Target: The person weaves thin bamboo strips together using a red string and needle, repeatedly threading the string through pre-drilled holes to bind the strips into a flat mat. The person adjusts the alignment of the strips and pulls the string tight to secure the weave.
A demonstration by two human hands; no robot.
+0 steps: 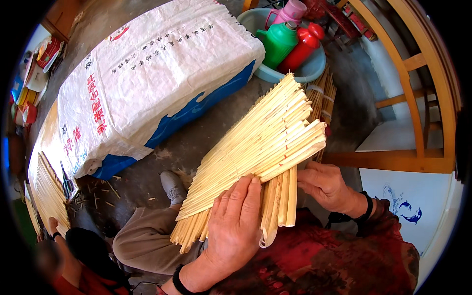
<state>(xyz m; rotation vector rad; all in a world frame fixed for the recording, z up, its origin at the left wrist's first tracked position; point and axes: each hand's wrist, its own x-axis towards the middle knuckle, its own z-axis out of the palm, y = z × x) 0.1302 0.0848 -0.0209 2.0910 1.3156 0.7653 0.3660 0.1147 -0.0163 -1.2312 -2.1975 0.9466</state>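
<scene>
A panel of pale reed sticks point(250, 142), joined side by side by thin stitching, slants across my lap. Its near part has a second layer of sticks point(285, 196) underneath, with a small loop at one end. My left hand point(235, 221) grips the panel from above, fingers pressed over the sticks. Beside the panel's right edge is my right hand point(328, 189), fingers curled and pinched together; whatever is between them is too small or hidden to name. Behind the panel stand bundles of darker sticks point(325, 96), tied with pale bands.
A large sack-covered block point(162, 69) fills the upper left. A blue basin point(309, 69) holds several flasks point(278, 44). A wooden chair frame point(413, 113) stands right. At lower left, another person's hand point(54, 226) touches a similar panel point(51, 191), near scissors point(67, 184).
</scene>
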